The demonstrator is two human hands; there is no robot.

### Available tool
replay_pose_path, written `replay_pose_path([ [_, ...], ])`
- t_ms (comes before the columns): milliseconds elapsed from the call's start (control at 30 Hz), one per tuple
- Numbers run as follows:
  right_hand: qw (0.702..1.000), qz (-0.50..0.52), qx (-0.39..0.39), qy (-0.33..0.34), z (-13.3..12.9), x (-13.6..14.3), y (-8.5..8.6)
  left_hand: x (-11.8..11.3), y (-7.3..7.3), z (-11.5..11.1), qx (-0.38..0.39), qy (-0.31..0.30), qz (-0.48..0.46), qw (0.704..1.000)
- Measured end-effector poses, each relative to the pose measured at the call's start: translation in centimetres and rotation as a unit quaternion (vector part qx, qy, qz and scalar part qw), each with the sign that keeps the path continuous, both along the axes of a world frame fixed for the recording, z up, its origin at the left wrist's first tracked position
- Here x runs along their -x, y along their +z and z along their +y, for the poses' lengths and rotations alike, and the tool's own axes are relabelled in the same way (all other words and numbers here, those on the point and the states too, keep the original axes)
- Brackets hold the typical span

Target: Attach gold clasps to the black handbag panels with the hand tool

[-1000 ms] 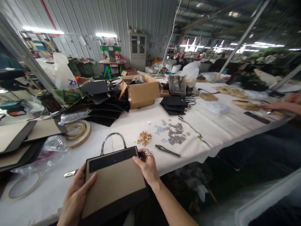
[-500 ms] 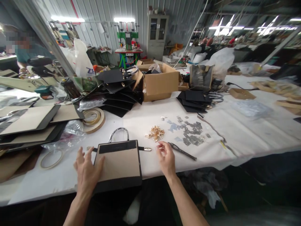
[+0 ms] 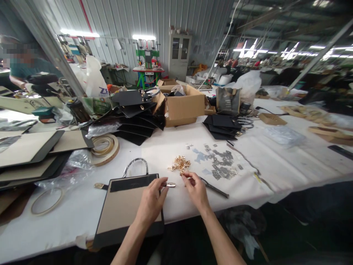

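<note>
A beige and black bag panel point(image 3: 124, 206) lies at the table's front edge, a wrapped handle point(image 3: 135, 162) at its top. My left hand point(image 3: 153, 197) reaches over the panel's right side, its thumb and fingers closed on the strap with a metal clasp point(image 3: 171, 184). To the right, my right hand point(image 3: 194, 187) pinches a small gold piece point(image 3: 182, 173) beside the pile of gold fittings point(image 3: 181, 162). A black-handled tool point(image 3: 216, 188) lies just right of that hand. Flat metal plates point(image 3: 223, 158) are scattered behind the tool.
Stacked panels point(image 3: 27, 147) and tape rolls point(image 3: 104, 147) occupy the left. Behind are a cardboard box point(image 3: 184, 106) and black bag pieces point(image 3: 223, 125). A person point(image 3: 30, 66) is at the far left. A loose tape ring point(image 3: 46, 201) lies near the front left.
My left hand has moved right, from the panel's left edge to the strap at its right. My right hand's fingers have closed on a gold piece. The view has shifted slightly.
</note>
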State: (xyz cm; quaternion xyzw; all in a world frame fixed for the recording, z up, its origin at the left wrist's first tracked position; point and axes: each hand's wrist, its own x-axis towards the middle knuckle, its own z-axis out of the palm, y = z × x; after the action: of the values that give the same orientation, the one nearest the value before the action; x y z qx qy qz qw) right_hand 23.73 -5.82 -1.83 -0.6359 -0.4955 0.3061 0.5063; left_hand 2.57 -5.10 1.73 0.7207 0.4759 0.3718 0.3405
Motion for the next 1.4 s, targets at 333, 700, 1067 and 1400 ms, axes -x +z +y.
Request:
replay_pose_path([
  [333, 0.981, 0.191, -0.006, 0.026, -1.7, -0.3, 0.1, -6.4, -1.4, 1.3, 0.169, -0.098, -0.223, 0.955],
  [700, 0.919, 0.375, -0.089, -0.084, -1.3, -1.7, -1.2, -6.2, -2.1, 3.3, 0.034, -0.035, -0.077, 0.996],
  [1067, 0.903, 0.419, -0.073, -0.053, -0.9, -1.7, -1.1, -8.7, -1.7, 5.9, -0.101, -0.091, 0.233, 0.963],
  [1400, 0.954, 0.297, -0.041, -0.018, -1.2, -1.2, -1.2, -6.9, -0.7, 7.5, -0.112, -0.008, 0.085, 0.99],
])
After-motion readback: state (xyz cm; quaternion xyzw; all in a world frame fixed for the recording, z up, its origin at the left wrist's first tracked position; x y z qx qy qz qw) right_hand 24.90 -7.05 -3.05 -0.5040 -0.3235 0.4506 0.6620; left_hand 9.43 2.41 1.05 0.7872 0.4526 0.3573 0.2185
